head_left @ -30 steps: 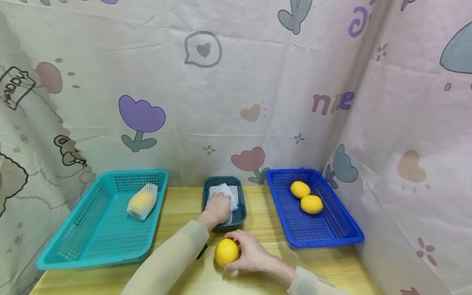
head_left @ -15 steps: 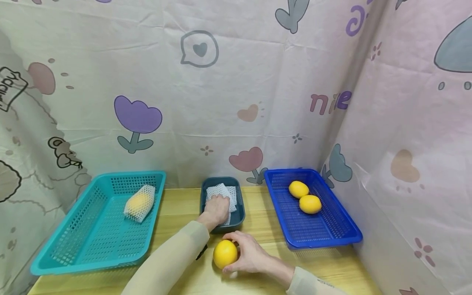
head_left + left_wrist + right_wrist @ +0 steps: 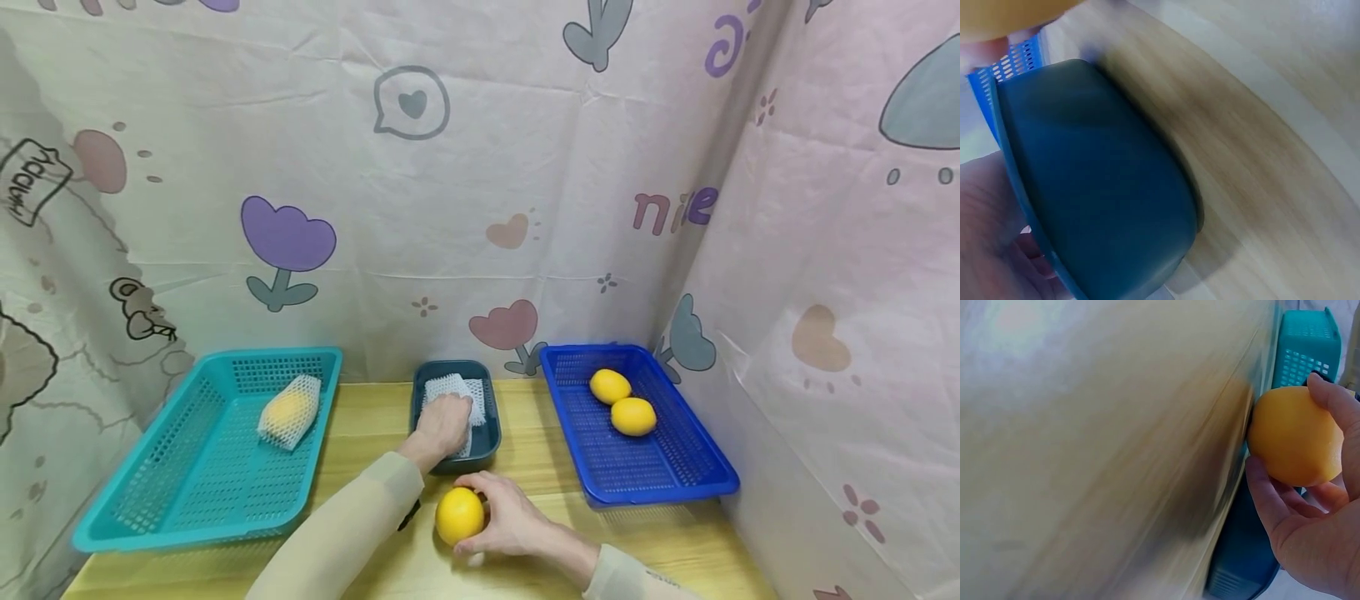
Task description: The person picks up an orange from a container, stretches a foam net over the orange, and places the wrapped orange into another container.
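My left hand reaches into a small dark teal bin at the middle of the table. Its curled fingers grip at the white foam net sleeves heaped there; the fingertips are hidden. In the left wrist view the curled fingers show behind the bin's rim. Just in front of the bin, my right hand holds a yellow lemon, thumb on the near side and fingers on the far side. The right wrist view shows the lemon low at the table surface.
A turquoise basket on the left contains one lemon in a foam net. On the right, a blue basket holds two bare lemons. Patterned cloth hangs close behind the wooden table and along its sides.
The left hand's fingers have drawn in more over the foam nets. The right hand keeps the lemon in the same place; the view shifts slightly.
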### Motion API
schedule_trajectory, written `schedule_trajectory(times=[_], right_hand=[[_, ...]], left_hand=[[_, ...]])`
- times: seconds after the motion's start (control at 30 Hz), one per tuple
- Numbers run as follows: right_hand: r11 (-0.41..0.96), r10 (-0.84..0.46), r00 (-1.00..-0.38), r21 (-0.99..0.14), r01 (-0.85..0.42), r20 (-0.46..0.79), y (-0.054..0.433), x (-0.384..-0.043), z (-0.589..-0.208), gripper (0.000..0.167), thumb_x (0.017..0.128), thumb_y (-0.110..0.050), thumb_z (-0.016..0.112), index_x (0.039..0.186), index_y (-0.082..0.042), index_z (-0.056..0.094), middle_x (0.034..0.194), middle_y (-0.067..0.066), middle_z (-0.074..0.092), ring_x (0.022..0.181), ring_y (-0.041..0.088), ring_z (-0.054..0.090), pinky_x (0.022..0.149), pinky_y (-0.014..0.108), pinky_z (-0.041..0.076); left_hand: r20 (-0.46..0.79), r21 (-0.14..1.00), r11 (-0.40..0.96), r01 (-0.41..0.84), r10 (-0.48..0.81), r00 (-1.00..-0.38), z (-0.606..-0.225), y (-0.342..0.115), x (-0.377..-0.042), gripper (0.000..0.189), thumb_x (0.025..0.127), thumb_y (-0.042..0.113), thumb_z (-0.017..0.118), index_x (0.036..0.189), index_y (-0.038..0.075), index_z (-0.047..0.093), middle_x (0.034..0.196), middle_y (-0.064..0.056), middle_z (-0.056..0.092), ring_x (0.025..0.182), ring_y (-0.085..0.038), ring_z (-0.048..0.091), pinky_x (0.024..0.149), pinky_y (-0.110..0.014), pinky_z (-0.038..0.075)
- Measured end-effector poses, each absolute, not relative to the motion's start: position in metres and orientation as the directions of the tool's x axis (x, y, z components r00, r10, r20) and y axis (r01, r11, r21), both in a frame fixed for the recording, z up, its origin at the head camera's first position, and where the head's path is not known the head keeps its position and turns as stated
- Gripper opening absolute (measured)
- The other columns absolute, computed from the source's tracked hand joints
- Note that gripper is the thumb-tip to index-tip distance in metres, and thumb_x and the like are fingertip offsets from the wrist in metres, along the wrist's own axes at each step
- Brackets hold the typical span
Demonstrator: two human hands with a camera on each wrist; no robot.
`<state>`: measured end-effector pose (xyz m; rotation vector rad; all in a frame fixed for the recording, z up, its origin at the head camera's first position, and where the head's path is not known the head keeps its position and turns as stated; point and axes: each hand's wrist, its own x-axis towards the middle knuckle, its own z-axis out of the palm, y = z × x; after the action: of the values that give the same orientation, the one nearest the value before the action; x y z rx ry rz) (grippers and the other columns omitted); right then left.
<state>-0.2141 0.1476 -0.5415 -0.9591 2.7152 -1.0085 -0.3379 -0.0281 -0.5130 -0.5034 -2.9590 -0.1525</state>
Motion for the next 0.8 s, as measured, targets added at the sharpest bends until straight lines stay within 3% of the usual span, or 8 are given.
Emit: schedule_trajectory(times=[0.23,0.5,0.67,0.8], right_hand=[[0.577,-0.590,-0.799,-0.631,-0.518,0.117,0.149,-0.213,-0.542,0.081,0.076,-0.041,0.104,0.145,-0.018,0.068,0.132,-0.004,0.075,0.112,0.001,0.062,0.098,0.027,0.054],[0.547,-0.587,-0.803,-0.680,-0.488,0.105,0.151,-0.211,-0.542,0.084,0.076,-0.038,0.105,0.146,-0.013,0.068,0.133,0.001,0.075,0.113,0.002,0.065,0.095,0.022,0.057],[0.523,-0.581,-0.809,-0.721,-0.455,0.089,0.151,-0.210,-0.539,0.083,0.076,-0.035,0.104,0.147,-0.011,0.068,0.137,0.005,0.074,0.115,0.005,0.068,0.091,0.020,0.061],[0.518,-0.577,-0.811,-0.723,-0.457,0.099,0.151,-0.210,-0.536,0.081,0.079,-0.038,0.102,0.146,-0.009,0.068,0.136,0.006,0.075,0.117,0.007,0.069,0.095,0.024,0.062]], left_hand=[[0.181,0.196,0.936,0.292,0.258,-0.949,-0.508,-0.036,-0.332,0.031,0.106,0.024,0.077,0.133,0.008,0.075,0.121,-0.013,0.079,0.097,-0.025,0.071,0.099,-0.047,0.069],[0.229,0.256,0.916,0.308,0.252,-0.940,-0.500,-0.047,-0.326,0.023,0.106,0.022,0.078,0.125,0.009,0.074,0.113,-0.012,0.077,0.095,-0.025,0.069,0.099,-0.046,0.068],[0.285,0.230,0.912,0.341,0.272,-0.919,-0.495,-0.052,-0.322,0.016,0.106,0.020,0.078,0.118,0.009,0.075,0.106,-0.011,0.075,0.088,-0.023,0.066,0.092,-0.042,0.069],[0.335,0.178,0.908,0.380,0.308,-0.890,-0.491,-0.054,-0.319,0.016,0.107,0.021,0.077,0.118,0.009,0.075,0.105,-0.009,0.074,0.086,-0.021,0.063,0.090,-0.039,0.069]])
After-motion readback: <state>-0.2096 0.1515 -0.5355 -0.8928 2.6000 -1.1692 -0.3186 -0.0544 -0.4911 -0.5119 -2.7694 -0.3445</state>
